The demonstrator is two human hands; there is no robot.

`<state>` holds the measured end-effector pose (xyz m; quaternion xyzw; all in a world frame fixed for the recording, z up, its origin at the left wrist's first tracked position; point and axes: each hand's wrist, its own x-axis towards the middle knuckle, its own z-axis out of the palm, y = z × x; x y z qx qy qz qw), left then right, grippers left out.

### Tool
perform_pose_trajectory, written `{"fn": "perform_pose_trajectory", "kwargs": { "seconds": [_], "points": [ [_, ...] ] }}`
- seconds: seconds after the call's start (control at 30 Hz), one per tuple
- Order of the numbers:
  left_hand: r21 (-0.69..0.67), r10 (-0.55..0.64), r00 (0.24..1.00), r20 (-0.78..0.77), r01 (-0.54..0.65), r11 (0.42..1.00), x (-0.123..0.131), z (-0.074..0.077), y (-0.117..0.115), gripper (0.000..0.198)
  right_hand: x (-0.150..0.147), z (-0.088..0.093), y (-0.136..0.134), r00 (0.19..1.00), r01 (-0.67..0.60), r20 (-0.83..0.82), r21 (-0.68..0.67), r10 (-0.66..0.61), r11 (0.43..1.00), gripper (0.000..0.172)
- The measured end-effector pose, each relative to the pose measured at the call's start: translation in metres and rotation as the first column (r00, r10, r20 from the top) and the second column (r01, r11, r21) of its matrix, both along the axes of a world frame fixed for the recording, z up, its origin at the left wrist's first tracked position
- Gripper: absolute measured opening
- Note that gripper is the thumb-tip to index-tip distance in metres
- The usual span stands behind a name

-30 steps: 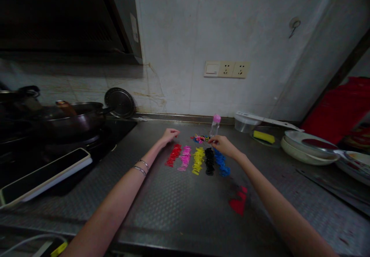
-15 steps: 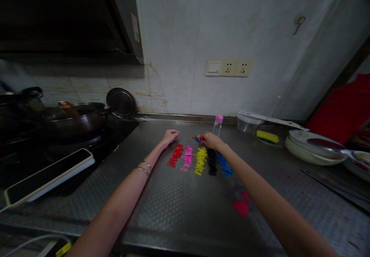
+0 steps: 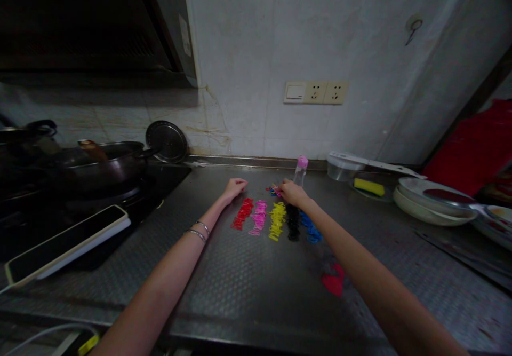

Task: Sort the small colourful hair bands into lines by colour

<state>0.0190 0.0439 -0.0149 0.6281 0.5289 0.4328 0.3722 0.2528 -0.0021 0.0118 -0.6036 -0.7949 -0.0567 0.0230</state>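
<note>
Small loops that look like rubber bands lie in colour rows on the metal counter point(image 3: 224, 292): a red row point(image 3: 242, 213), a pink row point(image 3: 259, 217), a yellow row point(image 3: 277, 220), a black row point(image 3: 293, 222) and a blue row point(image 3: 311, 227). My right hand point(image 3: 292, 192) has its fingers pinched at the edge of a small mixed-colour pile point(image 3: 273, 190) behind the rows; whatever lies between the fingertips is hidden. Just behind the red row rests my left hand point(image 3: 235, 188), fingers curled closed, their contents too small to make out.
A clear bottle with a pink cap point(image 3: 301, 170) stands behind my right hand. To the right are a plastic tub point(image 3: 342, 170), a yellow sponge point(image 3: 368, 187) and stacked bowls point(image 3: 432, 209). A red heart shape point(image 3: 334, 281) lies near my right forearm; a phone point(image 3: 68, 244) sits left.
The view has shifted very slightly. My right fingers have moved a little at the mixed pile, while my left hand stays in place behind the red row.
</note>
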Motion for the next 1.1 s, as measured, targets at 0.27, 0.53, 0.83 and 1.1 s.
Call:
{"fn": "perform_pose_trajectory", "kwargs": {
  "seconds": [0.27, 0.53, 0.83, 1.1],
  "points": [
    [0.0, 0.004, 1.0, 0.028, -0.004, 1.0, 0.001, -0.002, 0.001, 0.027, -0.006, 0.005, -0.006, 1.0, -0.029, -0.011, -0.01, 0.029, 1.0, 0.03],
    [0.022, 0.015, 0.999, 0.043, -0.015, 1.0, 0.001, -0.002, 0.001, 0.025, -0.008, 0.007, -0.008, 0.996, -0.015, -0.084, 0.034, 0.017, 0.999, 0.027],
    [0.014, 0.017, 0.998, 0.058, -0.018, 1.0, 0.002, 0.002, -0.002, 0.023, 0.012, 0.003, 0.001, 0.853, -0.095, -0.505, 0.089, 0.128, 0.991, 0.022],
    [0.011, 0.019, 0.998, 0.066, -0.02, 1.0, 0.002, 0.001, -0.002, 0.022, 0.026, 0.012, -0.012, 0.75, -0.118, -0.633, 0.155, 0.19, 0.981, 0.022]
  ]
}}
